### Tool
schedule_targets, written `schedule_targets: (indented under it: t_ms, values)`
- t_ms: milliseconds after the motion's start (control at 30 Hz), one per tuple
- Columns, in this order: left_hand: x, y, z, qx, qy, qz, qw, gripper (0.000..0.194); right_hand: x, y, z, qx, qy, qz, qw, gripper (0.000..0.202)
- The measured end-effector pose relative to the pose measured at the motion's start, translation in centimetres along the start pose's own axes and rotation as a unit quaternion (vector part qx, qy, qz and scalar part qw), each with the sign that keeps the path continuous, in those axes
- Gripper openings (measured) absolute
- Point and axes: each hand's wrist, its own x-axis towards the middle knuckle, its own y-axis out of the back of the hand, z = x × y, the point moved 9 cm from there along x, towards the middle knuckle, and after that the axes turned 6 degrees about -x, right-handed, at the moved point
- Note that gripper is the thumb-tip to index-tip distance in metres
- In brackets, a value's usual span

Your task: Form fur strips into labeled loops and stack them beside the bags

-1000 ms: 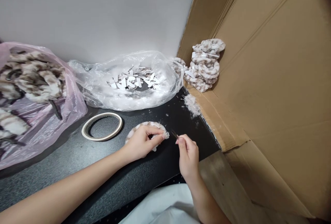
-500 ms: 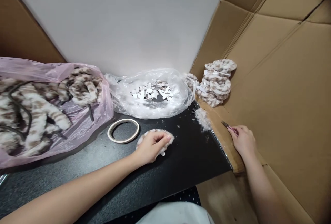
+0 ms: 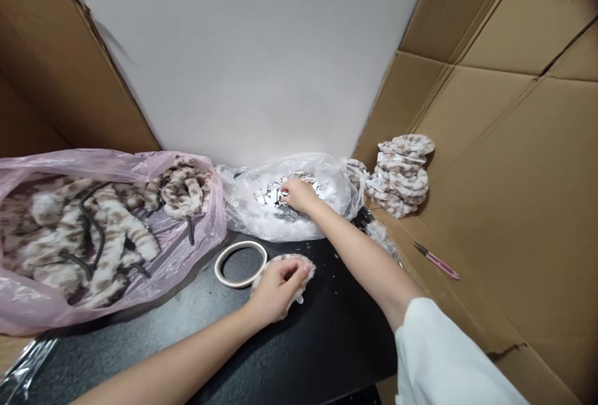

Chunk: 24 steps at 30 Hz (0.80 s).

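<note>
My left hand [image 3: 279, 288] is closed on a fluffy white-and-brown fabric ring [image 3: 306, 272], pressing it to the dark tabletop. A small white tab [image 3: 299, 298] sticks out at the ring's lower edge. Farther back, my right hand [image 3: 299, 195] reaches into a clear plastic bag [image 3: 261, 225] among many small white labels [image 3: 268, 193]. Its fingers are bent together at the labels; whether they pinch one cannot be made out. Pink-handled thread snips [image 3: 438, 260] lie on the cardboard at the right, away from both hands.
A tape roll [image 3: 240, 264] lies just left of my left hand. On the left, a pink plastic bag [image 3: 217, 205] holds furry spotted pieces with dark cords. Stacked furry rings [image 3: 404, 174] lean against the right cardboard wall [image 3: 514, 174]. Loose fluff [image 3: 380, 235] gathers at the table's edge.
My right hand has put down the thread snips on the cardboard and moved left into the bag of labels. My left hand still holds the furry ring. The view has shifted slightly.
</note>
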Motion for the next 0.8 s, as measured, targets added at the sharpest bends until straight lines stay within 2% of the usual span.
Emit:
schedule_targets:
  t_ms: [67,167,333,500,633,800]
  values:
    - [0.0,0.1,0.1,-0.012,-0.01,0.003,1.0,0.044,1.4,-1.9,-0.1,0.003,0.003,-0.019,1.0,0.017]
    - [0.2,0.3,0.2,-0.038,-0.019,0.002,0.999,0.045,1.6,-3.2,0.3,0.009,0.004,-0.036,0.999,0.008]
    - [0.6,0.2,-0.8,-0.129,0.011,0.01,0.992,0.044,0.6,-2.6,2.1,0.003,-0.005,-0.057,0.998,0.022]
    - [0.6,-0.4,-1.5,-0.209,0.023,-0.003,0.978,0.038,-0.8,-2.1,3.5,0.003,0.01,-0.077,0.997,0.024]
    - [0.6,-0.2,-1.2,-0.194,0.005,0.004,0.981,0.036,-1.3,-2.8,2.7,0.013,0.034,-0.093,0.995,0.02]
    - [0.5,0.0,-0.3,-0.158,0.001,0.006,0.987,0.04,-0.9,-3.8,2.0,0.025,0.03,-0.101,0.994,0.013]
